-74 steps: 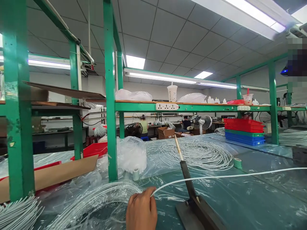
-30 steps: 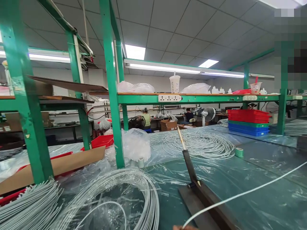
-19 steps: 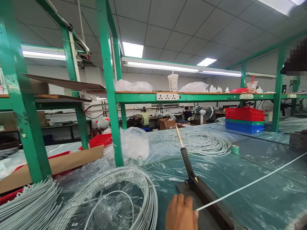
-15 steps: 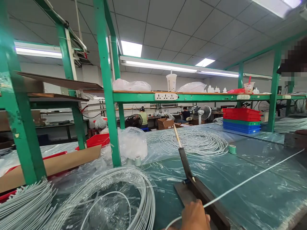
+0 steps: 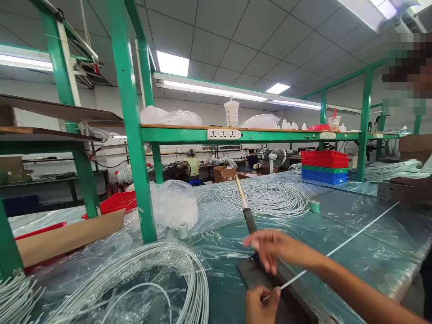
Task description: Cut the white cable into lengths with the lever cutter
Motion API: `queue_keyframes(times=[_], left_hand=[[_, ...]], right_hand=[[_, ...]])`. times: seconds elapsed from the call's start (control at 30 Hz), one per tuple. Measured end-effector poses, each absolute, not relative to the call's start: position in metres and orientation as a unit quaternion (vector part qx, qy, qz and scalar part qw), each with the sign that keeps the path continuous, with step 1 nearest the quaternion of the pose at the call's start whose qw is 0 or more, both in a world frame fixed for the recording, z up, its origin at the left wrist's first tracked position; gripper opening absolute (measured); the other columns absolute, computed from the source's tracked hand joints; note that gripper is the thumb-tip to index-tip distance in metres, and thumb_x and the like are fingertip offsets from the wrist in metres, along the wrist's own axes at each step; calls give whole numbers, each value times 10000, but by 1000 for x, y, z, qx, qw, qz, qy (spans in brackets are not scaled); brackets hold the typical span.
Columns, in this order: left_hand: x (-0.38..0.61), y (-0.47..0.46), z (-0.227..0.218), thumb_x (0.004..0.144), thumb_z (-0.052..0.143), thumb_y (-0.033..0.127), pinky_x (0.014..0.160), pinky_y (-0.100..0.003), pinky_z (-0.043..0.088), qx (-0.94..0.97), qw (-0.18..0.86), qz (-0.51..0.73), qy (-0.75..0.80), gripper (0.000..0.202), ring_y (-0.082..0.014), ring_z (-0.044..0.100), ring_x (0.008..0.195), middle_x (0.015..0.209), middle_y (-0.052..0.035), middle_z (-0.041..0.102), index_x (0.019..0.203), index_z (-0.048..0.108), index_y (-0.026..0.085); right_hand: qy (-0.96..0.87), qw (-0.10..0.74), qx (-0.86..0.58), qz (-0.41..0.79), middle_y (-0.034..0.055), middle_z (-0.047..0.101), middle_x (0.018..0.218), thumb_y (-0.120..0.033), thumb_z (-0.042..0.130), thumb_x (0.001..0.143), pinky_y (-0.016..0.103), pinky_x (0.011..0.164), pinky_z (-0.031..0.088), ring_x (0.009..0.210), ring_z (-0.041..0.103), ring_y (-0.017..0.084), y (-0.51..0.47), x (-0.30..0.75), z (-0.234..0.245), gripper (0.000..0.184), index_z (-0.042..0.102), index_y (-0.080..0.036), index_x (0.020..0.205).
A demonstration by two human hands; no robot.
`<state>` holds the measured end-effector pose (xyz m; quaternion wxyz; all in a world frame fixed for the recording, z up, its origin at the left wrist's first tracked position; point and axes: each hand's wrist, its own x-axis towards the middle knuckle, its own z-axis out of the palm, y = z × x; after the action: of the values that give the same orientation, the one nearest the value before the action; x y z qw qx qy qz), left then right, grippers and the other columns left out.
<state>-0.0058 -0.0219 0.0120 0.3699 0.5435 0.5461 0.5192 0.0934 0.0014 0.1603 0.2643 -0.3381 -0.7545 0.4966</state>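
My left hand (image 5: 261, 305) pinches a white cable (image 5: 354, 236) between thumb and fingers at the bottom of the view. The cable stretches away to the right across the bench. Over the base (image 5: 251, 274) of a dark metal lever cutter hovers my right hand (image 5: 275, 248), fingers loosely apart and nothing visible in them. It is close to the raised lever handle (image 5: 240, 191), and part of the cutter is hidden behind it. Left of my hands lies a large coil of white cable (image 5: 199, 279).
Another white cable coil (image 5: 263, 200) lies behind the cutter, near a green tape roll (image 5: 315, 206). Stacked red and blue trays (image 5: 324, 167) stand farther right. A green post (image 5: 130, 135) rises at left beside a plastic bag (image 5: 175, 204). Someone stands at the right edge.
My right hand has come in from the right, over the cutter. The left hand still holds the cable and now shows its pinch. The view has shifted to the right.
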Motion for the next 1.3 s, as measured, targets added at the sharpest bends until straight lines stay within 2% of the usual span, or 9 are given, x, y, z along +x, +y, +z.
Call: queue_keyframes(times=[0.07, 0.13, 0.3, 0.47, 0.63, 0.8, 0.97, 1.2, 1.3], left_hand=[[-4, -18, 10, 504, 543, 641, 451, -235, 275, 544, 373, 523, 540, 491, -108, 346, 438, 388, 39, 340, 372, 433, 181], [-4, -14, 8, 503, 525, 645, 446, -232, 236, 542, 375, 528, 536, 495, -91, 292, 422, 393, 53, 285, 363, 385, 191], [-3, -7, 7, 480, 539, 607, 427, -229, 195, 528, 403, 530, 527, 479, -80, 237, 402, 382, 59, 248, 346, 304, 213], [-6, -4, 3, 500, 566, 495, 426, -235, 177, 535, 402, 517, 533, 421, -78, 222, 404, 377, 60, 243, 341, 295, 215], [-9, -3, -3, 529, 567, 464, 446, -241, 219, 540, 390, 520, 535, 379, -90, 264, 427, 407, 60, 259, 376, 324, 216], [-11, -7, 3, 585, 499, 547, 463, -237, 211, 555, 412, 514, 509, 412, -91, 263, 445, 416, 56, 287, 409, 345, 208], [-12, -11, 13, 585, 473, 614, 468, -233, 196, 553, 448, 514, 479, 457, -91, 281, 449, 423, 41, 346, 426, 386, 194], [-13, -17, 26, 561, 487, 605, 448, -220, 172, 554, 454, 493, 494, 441, -73, 211, 428, 401, 71, 279, 423, 379, 200], [-15, -21, 33, 555, 495, 580, 444, -218, 156, 568, 448, 484, 493, 421, -72, 196, 433, 403, 78, 250, 423, 357, 205]], right_hand=[[-666, 392, -439, 458, -45, 500, 499, -370, 446, 815, 130, 408, 343, 393, 450, 42, 40, 102, 197, 303, 485, -162, 1033], [-620, 421, -485, 451, -46, 477, 494, -363, 393, 846, 127, 383, 306, 376, 422, 37, 84, 101, 221, 312, 438, -152, 1071], [-555, 383, -534, 510, -12, 487, 606, -502, 237, 862, 171, 404, 346, 431, 425, 49, 167, 81, 230, 476, 427, -104, 1040], [-527, 364, -522, 563, -8, 475, 628, -557, 225, 840, 169, 411, 343, 448, 403, 39, 192, 61, 219, 525, 478, -104, 920], [-522, 378, -501, 577, -27, 433, 514, -603, 127, 818, 150, 356, 289, 358, 356, 43, 182, 68, 225, 566, 443, -136, 871], [-544, 391, -435, 602, -23, 450, 464, -620, 81, 798, 129, 363, 324, 345, 396, 51, 124, 114, 244, 576, 449, -183, 879], [-554, 353, -396, 642, 49, 585, 599, -577, 209, 819, 145, 397, 394, 445, 531, 94, 29, 174, 241, 475, 458, -179, 887], [-503, 328, -479, 640, 18, 553, 657, -408, 477, 779, 99, 384, 350, 435, 508, 46, -82, 206, 191, 238, 500, -214, 915], [-466, 322, -503, 652, 19, 550, 690, -396, 594, 670, 120, 375, 359, 408, 495, 52, -99, 209, 177, 518, 421, -257, 1137]])
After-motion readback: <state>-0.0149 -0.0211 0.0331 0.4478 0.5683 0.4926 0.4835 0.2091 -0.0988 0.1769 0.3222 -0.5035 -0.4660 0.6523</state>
